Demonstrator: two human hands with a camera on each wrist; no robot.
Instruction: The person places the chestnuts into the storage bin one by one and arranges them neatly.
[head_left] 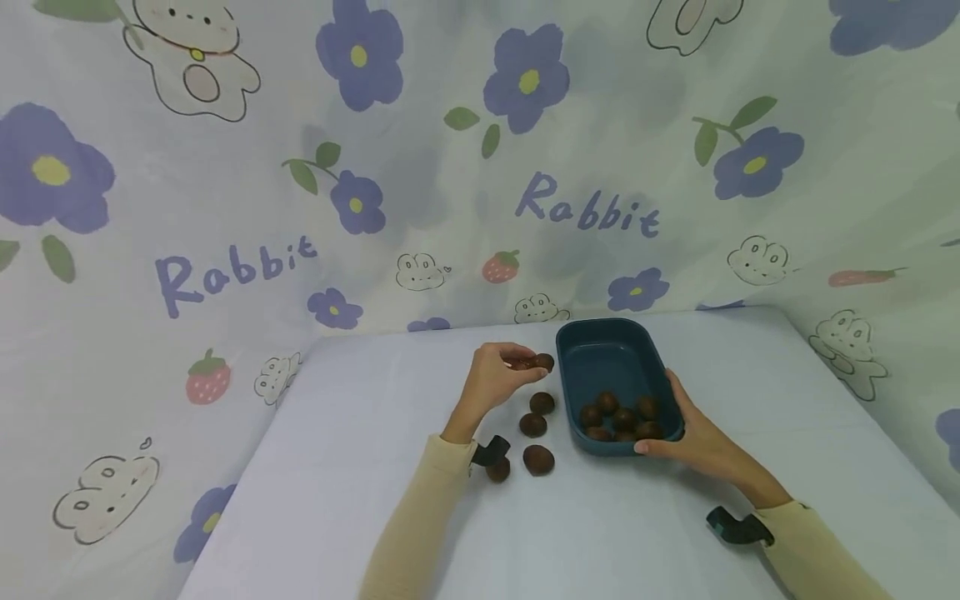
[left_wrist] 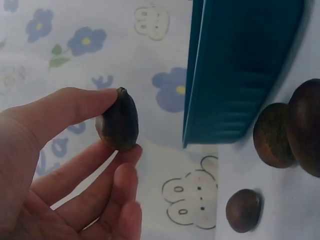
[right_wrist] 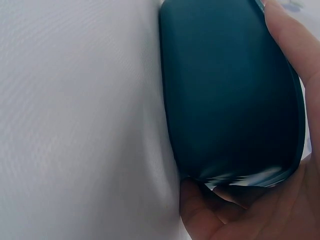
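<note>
My left hand [head_left: 501, 377] pinches a chestnut [left_wrist: 119, 122] between thumb and fingertips, held just left of a teal rectangular tub [head_left: 607, 450]. In the left wrist view the thumb presses the nut's upper end and a finger supports its lower end. Several brown chestnuts [head_left: 624, 419] lie at the near end inside the tub. At the tub's near right corner, my right hand [head_left: 701, 442] grips it, thumb at the front rim and fingers along the right side. The right wrist view shows the tub's outer wall [right_wrist: 227, 90] against that hand.
Several loose chestnuts [head_left: 538, 460] lie on the white tabletop [head_left: 360, 433] left of the tub, one partly hidden by the left wrist's black camera mount [head_left: 491, 451]. A patterned curtain [head_left: 450, 183] hangs behind the table and along its sides.
</note>
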